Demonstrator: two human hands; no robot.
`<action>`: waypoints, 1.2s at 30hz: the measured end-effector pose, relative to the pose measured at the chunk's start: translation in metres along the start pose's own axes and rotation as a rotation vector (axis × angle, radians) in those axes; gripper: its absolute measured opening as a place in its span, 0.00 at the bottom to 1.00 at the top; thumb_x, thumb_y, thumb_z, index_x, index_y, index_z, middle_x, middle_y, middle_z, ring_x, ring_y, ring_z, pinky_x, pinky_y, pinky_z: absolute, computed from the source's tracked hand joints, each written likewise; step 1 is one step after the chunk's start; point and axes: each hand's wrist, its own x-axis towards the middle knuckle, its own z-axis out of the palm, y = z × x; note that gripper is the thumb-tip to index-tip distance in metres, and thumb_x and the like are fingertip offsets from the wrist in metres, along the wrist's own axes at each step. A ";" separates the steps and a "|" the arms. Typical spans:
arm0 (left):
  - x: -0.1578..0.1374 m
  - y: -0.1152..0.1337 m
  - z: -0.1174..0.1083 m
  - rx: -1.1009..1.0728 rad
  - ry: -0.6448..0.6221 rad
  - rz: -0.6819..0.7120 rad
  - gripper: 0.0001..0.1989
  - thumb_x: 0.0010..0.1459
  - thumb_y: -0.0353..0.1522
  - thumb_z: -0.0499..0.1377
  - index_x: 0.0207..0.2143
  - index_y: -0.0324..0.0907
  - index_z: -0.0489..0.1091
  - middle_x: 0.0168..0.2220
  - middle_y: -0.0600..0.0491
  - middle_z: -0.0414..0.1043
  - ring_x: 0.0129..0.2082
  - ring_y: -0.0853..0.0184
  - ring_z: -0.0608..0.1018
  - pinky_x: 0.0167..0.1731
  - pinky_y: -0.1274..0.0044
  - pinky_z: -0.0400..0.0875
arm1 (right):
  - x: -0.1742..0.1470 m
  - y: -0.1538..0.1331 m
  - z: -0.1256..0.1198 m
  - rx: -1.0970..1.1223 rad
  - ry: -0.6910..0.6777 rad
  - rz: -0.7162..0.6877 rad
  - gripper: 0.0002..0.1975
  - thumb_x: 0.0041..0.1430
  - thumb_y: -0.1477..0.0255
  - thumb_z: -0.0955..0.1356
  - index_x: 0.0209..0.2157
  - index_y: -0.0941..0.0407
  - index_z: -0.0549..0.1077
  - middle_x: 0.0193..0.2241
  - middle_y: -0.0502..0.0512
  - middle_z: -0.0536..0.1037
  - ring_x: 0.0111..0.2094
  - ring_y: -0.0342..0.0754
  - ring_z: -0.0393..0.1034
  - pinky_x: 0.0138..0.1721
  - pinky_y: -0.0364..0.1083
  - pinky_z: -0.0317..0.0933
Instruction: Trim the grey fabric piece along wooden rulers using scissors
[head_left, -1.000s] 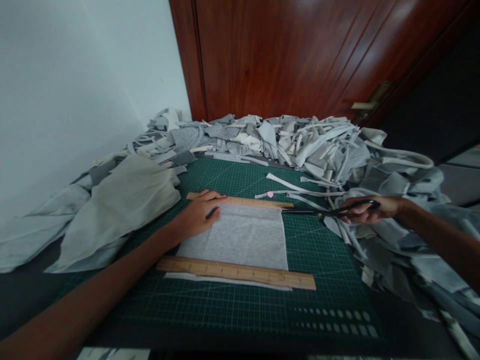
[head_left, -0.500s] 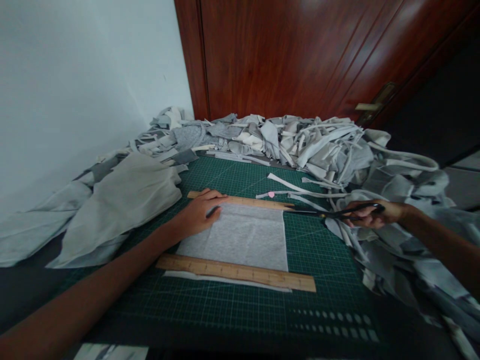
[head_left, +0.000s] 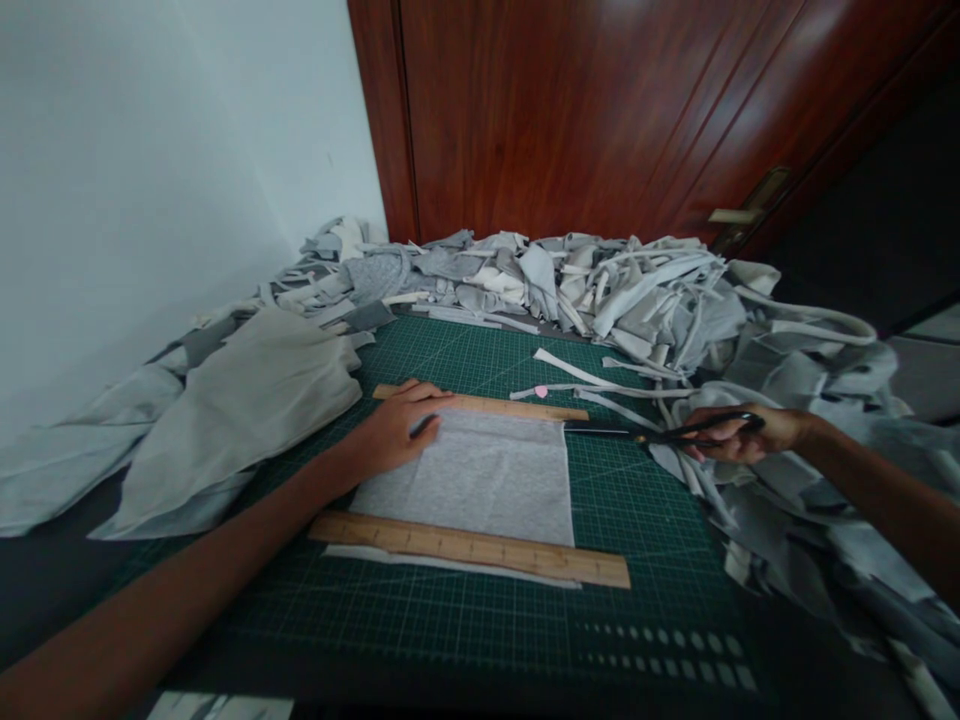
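Note:
A piece of light grey cloth [head_left: 487,475] lies on the green cutting mat [head_left: 637,510], with a wooden ruler [head_left: 517,407] along its far edge. My left hand [head_left: 401,425] rests on the left part of that ruler and the cloth, fingers stretched out. A small dark patch shows by its thumb; I cannot tell what it is. A second wooden ruler [head_left: 480,548] lies across the near edge, with a strip of cloth showing beyond it. My right hand [head_left: 739,435] grips black-handled scissors [head_left: 660,436], blades nearly together, their tips at the cloth's far right corner.
Scraps of grey and white fabric [head_left: 540,280] are heaped along the back and down the right side. A larger pale cloth [head_left: 247,410] lies at the left. Narrow strips [head_left: 574,370] and a pink dot [head_left: 541,392] sit behind the ruler. A wooden door [head_left: 562,120] stands behind.
The scissor blades have come together from a wider spread, and their tips sit slightly lower at the cloth's corner. My left hand and both rulers stay in place.

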 end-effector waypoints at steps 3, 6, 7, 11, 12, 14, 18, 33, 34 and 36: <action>0.000 -0.001 0.000 -0.002 -0.005 -0.006 0.21 0.67 0.29 0.52 0.59 0.42 0.73 0.52 0.46 0.74 0.51 0.58 0.73 0.55 0.64 0.69 | 0.001 -0.005 0.003 0.074 0.027 -0.006 0.30 0.49 0.48 0.74 0.37 0.61 0.73 0.18 0.40 0.52 0.18 0.33 0.36 0.14 0.36 0.33; -0.001 -0.001 0.000 0.002 -0.008 -0.007 0.21 0.68 0.30 0.51 0.60 0.42 0.73 0.52 0.45 0.74 0.51 0.58 0.73 0.55 0.64 0.69 | 0.003 -0.009 0.005 0.088 0.037 -0.016 0.29 0.50 0.49 0.75 0.37 0.62 0.74 0.18 0.40 0.52 0.18 0.33 0.37 0.14 0.35 0.32; 0.000 -0.001 0.000 0.005 -0.009 -0.007 0.21 0.67 0.30 0.52 0.60 0.43 0.73 0.52 0.46 0.74 0.51 0.58 0.73 0.55 0.64 0.69 | 0.003 -0.010 0.005 0.089 0.033 -0.013 0.29 0.51 0.49 0.75 0.37 0.62 0.74 0.18 0.40 0.52 0.18 0.33 0.37 0.14 0.35 0.33; 0.000 -0.001 -0.001 0.008 -0.019 -0.005 0.22 0.67 0.29 0.52 0.61 0.44 0.72 0.52 0.46 0.74 0.51 0.58 0.73 0.55 0.64 0.69 | 0.004 -0.011 0.005 0.079 0.029 -0.014 0.29 0.50 0.48 0.76 0.37 0.61 0.75 0.18 0.40 0.54 0.17 0.33 0.38 0.13 0.34 0.35; 0.000 -0.001 -0.001 0.008 -0.020 -0.005 0.22 0.68 0.29 0.51 0.61 0.44 0.72 0.52 0.46 0.74 0.51 0.59 0.73 0.55 0.64 0.69 | 0.004 -0.010 0.006 0.074 0.039 -0.017 0.29 0.50 0.48 0.76 0.37 0.61 0.75 0.18 0.40 0.54 0.17 0.33 0.38 0.13 0.34 0.35; 0.000 -0.001 -0.001 0.006 -0.019 -0.007 0.22 0.68 0.30 0.51 0.60 0.44 0.72 0.52 0.46 0.74 0.51 0.59 0.73 0.55 0.64 0.69 | 0.004 -0.010 0.007 0.068 0.069 -0.022 0.29 0.50 0.48 0.76 0.37 0.61 0.76 0.18 0.40 0.54 0.17 0.33 0.39 0.13 0.34 0.36; 0.000 -0.001 -0.001 0.009 -0.023 -0.012 0.21 0.68 0.30 0.51 0.60 0.44 0.72 0.53 0.46 0.74 0.52 0.59 0.73 0.55 0.64 0.68 | 0.006 -0.010 0.008 0.077 0.051 -0.020 0.28 0.50 0.49 0.76 0.37 0.62 0.77 0.17 0.40 0.54 0.16 0.32 0.39 0.12 0.33 0.38; 0.000 0.007 -0.007 -0.004 -0.060 -0.039 0.19 0.68 0.27 0.51 0.59 0.38 0.71 0.55 0.46 0.73 0.53 0.59 0.72 0.58 0.63 0.67 | 0.007 -0.019 0.015 0.075 0.078 0.007 0.31 0.44 0.47 0.78 0.35 0.61 0.79 0.15 0.40 0.53 0.15 0.32 0.39 0.12 0.32 0.39; 0.000 0.008 -0.007 -0.003 -0.062 -0.043 0.20 0.68 0.27 0.51 0.59 0.38 0.71 0.55 0.46 0.73 0.53 0.58 0.72 0.57 0.63 0.68 | 0.007 -0.019 0.015 0.073 0.092 0.005 0.31 0.44 0.47 0.78 0.35 0.61 0.79 0.15 0.40 0.53 0.16 0.32 0.39 0.12 0.32 0.39; 0.000 0.009 -0.008 -0.005 -0.061 -0.049 0.19 0.68 0.27 0.51 0.58 0.39 0.71 0.54 0.47 0.73 0.53 0.58 0.72 0.57 0.64 0.68 | 0.006 -0.019 0.016 0.064 0.112 0.017 0.31 0.43 0.46 0.78 0.34 0.61 0.79 0.16 0.40 0.52 0.16 0.33 0.39 0.12 0.32 0.38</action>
